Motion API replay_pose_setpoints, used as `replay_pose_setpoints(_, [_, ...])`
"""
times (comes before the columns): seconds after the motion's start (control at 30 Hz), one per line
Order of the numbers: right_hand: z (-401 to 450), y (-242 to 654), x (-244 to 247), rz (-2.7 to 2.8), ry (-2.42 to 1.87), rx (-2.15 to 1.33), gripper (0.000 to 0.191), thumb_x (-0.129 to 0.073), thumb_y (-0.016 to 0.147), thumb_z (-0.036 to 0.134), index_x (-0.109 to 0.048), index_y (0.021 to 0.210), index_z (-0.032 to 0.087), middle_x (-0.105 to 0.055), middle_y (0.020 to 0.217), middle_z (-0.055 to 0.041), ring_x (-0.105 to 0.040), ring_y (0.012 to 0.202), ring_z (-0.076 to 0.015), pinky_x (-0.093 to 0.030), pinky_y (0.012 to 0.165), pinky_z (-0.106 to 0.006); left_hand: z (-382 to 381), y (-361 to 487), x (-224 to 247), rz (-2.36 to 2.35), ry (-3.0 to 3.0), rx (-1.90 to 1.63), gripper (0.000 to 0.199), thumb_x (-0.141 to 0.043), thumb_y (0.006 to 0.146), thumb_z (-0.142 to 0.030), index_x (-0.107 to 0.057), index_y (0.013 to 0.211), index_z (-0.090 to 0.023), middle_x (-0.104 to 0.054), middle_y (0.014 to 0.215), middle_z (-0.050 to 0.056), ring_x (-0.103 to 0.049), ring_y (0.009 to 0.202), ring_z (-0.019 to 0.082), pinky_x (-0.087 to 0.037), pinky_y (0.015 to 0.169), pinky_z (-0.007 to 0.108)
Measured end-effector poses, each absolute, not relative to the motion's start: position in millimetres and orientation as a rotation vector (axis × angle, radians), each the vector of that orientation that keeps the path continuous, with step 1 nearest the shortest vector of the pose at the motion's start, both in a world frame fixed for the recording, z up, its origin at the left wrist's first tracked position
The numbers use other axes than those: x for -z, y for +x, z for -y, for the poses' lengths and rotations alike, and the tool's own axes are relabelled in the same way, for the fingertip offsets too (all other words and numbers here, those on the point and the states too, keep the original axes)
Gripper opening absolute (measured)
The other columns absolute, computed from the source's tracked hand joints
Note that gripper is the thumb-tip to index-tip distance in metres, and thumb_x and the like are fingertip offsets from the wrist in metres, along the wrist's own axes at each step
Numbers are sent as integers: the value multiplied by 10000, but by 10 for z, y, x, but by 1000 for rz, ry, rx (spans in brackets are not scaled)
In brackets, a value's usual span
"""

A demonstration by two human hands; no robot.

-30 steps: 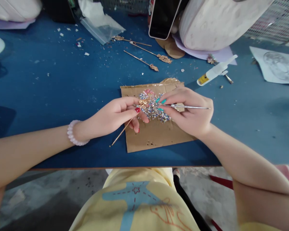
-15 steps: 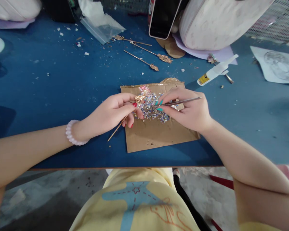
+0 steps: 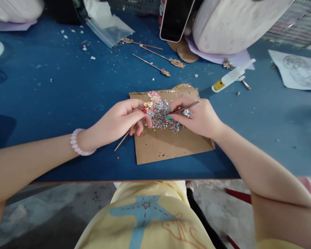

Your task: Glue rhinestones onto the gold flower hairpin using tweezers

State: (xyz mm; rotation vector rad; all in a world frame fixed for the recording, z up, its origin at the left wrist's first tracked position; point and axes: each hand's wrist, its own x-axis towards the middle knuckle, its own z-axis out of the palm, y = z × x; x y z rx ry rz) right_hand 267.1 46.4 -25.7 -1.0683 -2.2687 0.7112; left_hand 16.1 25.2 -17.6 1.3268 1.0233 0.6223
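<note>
My left hand (image 3: 126, 119) is closed on a gold hair stick (image 3: 148, 105), its ornate head above my fingertips and its thin shaft slanting down past my palm. My right hand (image 3: 193, 116) pinches slim metal tweezers (image 3: 184, 108), their tips hidden by my fingers. Both hands are over a heap of small shiny blue, white and silver chips (image 3: 162, 121) spread on a cardboard sheet (image 3: 173, 147). Pink pieces (image 3: 154, 97) lie at the heap's far edge, just beyond the stick's head. Whether the tweezers grip a chip I cannot tell.
Several gold hair sticks (image 3: 165, 72) lie farther back on the blue table (image 3: 75, 90). A glue bottle (image 3: 230, 79) is at right, beside a decorated stick (image 3: 245, 84). Behind stand a phone (image 3: 175, 20), a white rounded bag (image 3: 225, 27) and a plastic bag (image 3: 109, 29).
My right hand and the tweezers have shifted left and a little nearer to the hair stick, with the tweezers tilting more. My left hand has barely moved.
</note>
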Motion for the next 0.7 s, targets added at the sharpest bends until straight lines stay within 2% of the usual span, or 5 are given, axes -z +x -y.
replay_pose_setpoints(0.13, [-364,2566,266,2215,-968,-737,58,-680,911,246,-687,919,190,-757,912,-26,-716,803,-151,-550,726,-278,-249,169,158,-1060,1318,-647,128,-492,959,-152,-589,878,-170,-707,766,14,-591,478,64,-398,412,179])
replay_pose_setpoints(0.23, [-267,2437,277,2197,-899,-763,28,-667,928,207,-675,905,193,-760,946,-22,-711,811,-137,-559,788,-277,-252,154,175,-1076,1298,-703,135,-500,939,-156,-616,873,-175,-681,735,3,-549,472,65,-383,424,196])
replay_pose_setpoints(0.37, [-213,2306,318,2208,-942,-767,26,-684,922,189,-671,903,199,-744,895,-12,-701,820,-142,-546,802,-280,-264,129,220,-1071,1284,-734,189,-513,937,-174,-623,784,-189,-636,673,-8,-503,475,69,-378,454,210])
replay_pose_setpoints(0.7, [-249,2275,363,2176,-897,-848,50,-663,924,159,-649,887,190,-732,890,-12,-687,831,-135,-528,819,-277,-261,150,199,-1074,1280,-715,155,-524,924,-172,-594,788,-199,-641,685,-16,-510,470,63,-352,442,213])
